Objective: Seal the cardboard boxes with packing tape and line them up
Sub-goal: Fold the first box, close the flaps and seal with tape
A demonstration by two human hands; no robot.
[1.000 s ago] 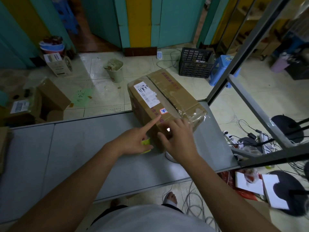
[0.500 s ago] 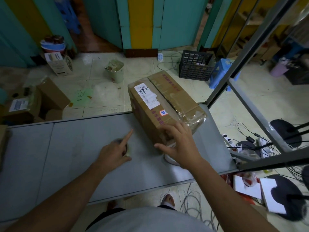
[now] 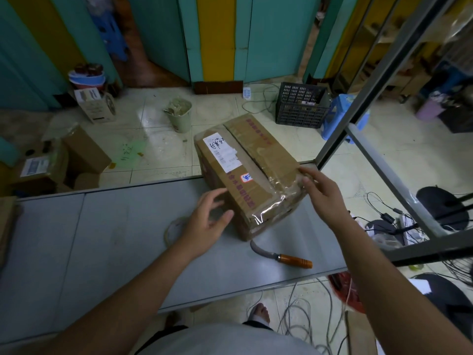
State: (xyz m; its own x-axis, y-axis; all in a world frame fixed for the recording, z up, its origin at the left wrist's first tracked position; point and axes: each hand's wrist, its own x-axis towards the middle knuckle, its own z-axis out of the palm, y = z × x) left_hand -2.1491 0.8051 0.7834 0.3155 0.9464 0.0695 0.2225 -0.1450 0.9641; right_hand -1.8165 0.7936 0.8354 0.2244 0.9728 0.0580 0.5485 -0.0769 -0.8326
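A brown cardboard box (image 3: 256, 160) with a white shipping label and clear tape over its near end lies at the far right of the grey table (image 3: 102, 239). My left hand (image 3: 207, 221) hovers open by the box's near left side, fingers spread, holding nothing. My right hand (image 3: 320, 193) is open with its fingertips at the box's near right corner. A roll of clear tape (image 3: 174, 229) lies flat on the table, partly hidden under my left hand.
A curved knife with an orange wooden handle (image 3: 281, 256) lies on the table just in front of the box. More cardboard boxes (image 3: 64, 162) sit on the floor at left. A metal frame post (image 3: 358, 111) rises right of the table. Cables lie on the floor at right.
My left hand put the tape roll down and moved back to the box's left side. My right hand shifted from the near end to the right corner, uncovering the knife.
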